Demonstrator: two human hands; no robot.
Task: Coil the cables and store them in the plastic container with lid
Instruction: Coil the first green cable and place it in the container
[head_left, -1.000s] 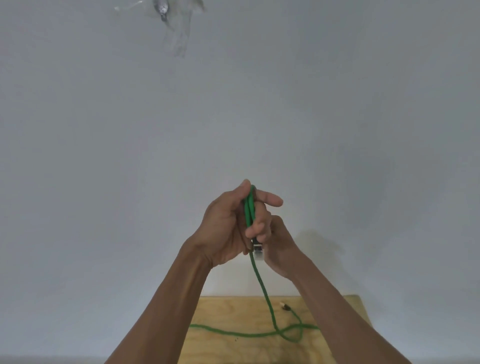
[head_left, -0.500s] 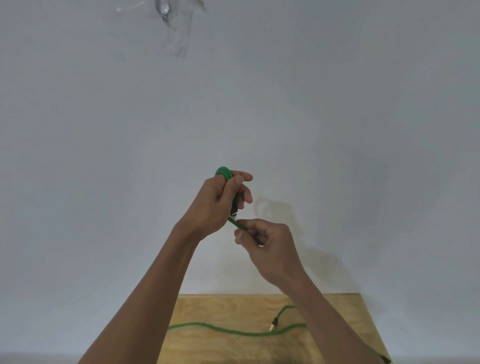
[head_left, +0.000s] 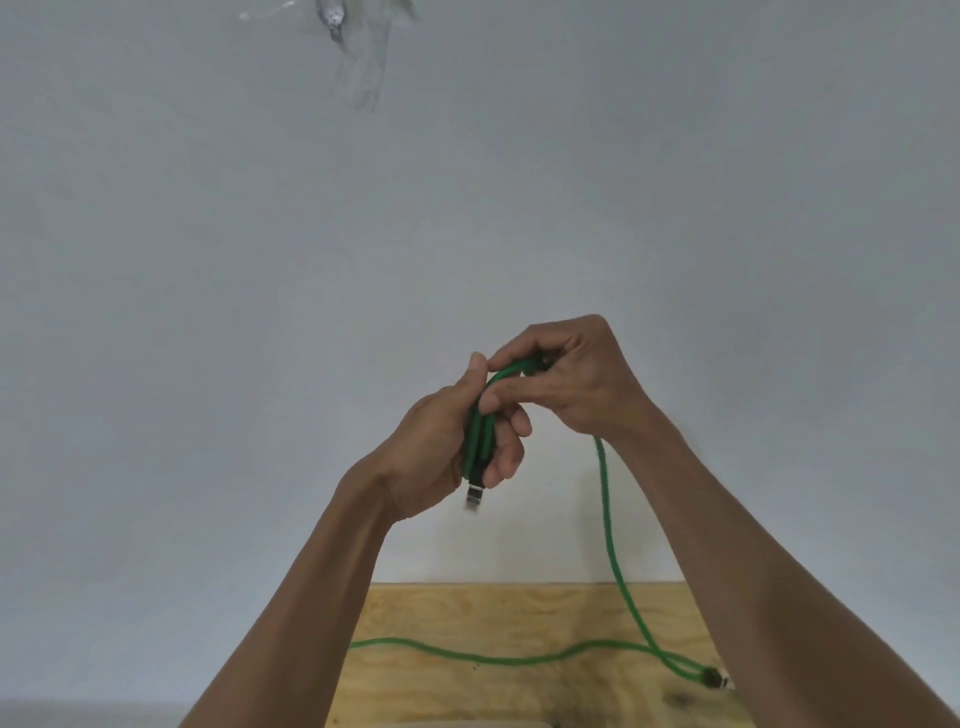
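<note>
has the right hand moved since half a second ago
Yes. The right hand has risen away from the plywood table, from below the left hand to pinching the green cable at the coil's top.

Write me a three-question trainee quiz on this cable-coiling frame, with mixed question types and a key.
1. True or false: the green cable is fully coiled, with none left on the wooden table.
2. Which hand grips the loops with the connector hanging below? A) left hand B) right hand
3. Fill in: the loose run of cable drops from the ____ hand to the table.

Key: 1 false; 2 A; 3 right.
</note>
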